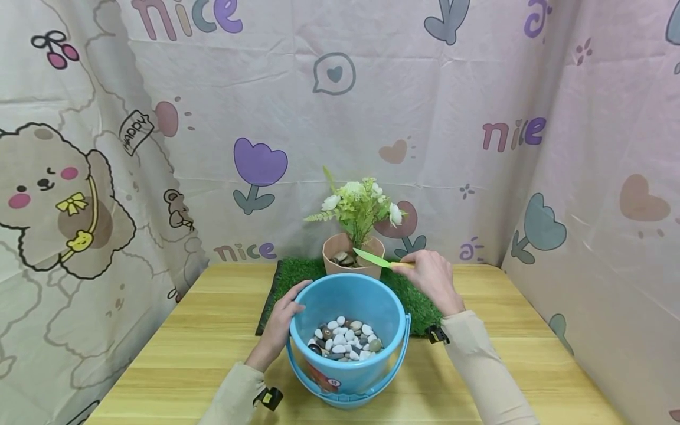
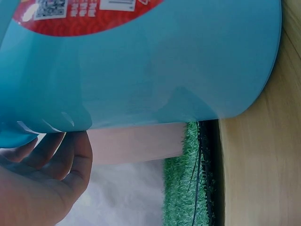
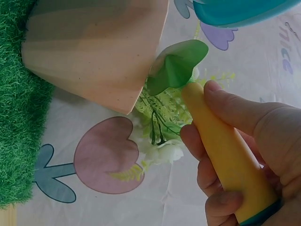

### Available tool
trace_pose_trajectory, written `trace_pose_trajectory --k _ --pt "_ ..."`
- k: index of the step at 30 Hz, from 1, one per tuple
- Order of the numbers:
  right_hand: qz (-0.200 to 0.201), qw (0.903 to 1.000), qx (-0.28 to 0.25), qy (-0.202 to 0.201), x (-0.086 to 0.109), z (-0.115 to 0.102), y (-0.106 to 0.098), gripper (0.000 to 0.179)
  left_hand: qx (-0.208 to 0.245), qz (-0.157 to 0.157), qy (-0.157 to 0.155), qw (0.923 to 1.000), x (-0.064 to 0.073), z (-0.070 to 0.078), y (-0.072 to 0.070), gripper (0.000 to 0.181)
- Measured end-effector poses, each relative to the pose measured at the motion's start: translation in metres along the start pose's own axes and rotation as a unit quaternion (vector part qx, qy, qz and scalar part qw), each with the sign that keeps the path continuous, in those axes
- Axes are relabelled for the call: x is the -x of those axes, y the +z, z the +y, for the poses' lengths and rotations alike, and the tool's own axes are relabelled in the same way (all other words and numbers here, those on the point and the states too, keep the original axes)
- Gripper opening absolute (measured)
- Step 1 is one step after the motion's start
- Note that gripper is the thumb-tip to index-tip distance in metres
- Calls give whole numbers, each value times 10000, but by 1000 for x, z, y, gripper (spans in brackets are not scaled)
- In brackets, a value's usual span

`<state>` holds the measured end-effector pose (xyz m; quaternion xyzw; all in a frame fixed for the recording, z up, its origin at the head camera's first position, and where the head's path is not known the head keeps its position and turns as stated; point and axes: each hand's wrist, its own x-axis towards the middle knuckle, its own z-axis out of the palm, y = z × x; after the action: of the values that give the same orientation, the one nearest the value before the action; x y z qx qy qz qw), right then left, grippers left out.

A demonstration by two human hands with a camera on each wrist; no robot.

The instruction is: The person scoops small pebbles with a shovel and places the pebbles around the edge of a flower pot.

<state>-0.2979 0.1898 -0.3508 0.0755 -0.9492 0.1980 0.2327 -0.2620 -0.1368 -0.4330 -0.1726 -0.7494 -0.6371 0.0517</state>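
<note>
My right hand (image 1: pixel 431 277) grips the yellow handle (image 3: pixel 230 155) of a small garden trowel. The trowel's green blade (image 1: pixel 372 258) reaches over the rim of a pink flower pot (image 1: pixel 333 247), which holds stones and white artificial flowers (image 1: pixel 357 200). A light blue bucket (image 1: pixel 347 369) stands in front of the pot, with white, brown and dark pebbles (image 1: pixel 345 341) inside. At the bucket's left rim, my left hand (image 1: pixel 281 323) holds on, its fingers (image 2: pixel 75 162) against the outer wall in the left wrist view.
The pot stands on a green artificial grass mat (image 1: pixel 300 270) at the back of the wooden table (image 1: pixel 212 342). The bucket's blue handle (image 1: pixel 393 375) hangs down at its front. A printed cloth (image 1: pixel 345 130) hangs behind and at both sides.
</note>
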Motion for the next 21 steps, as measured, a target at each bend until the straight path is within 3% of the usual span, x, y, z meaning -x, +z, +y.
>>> trace_pose_trajectory --k 21 --pt "122 9997 -205 -49 3 2 3 31 47 -1 -25 10000 0 1 0 53"
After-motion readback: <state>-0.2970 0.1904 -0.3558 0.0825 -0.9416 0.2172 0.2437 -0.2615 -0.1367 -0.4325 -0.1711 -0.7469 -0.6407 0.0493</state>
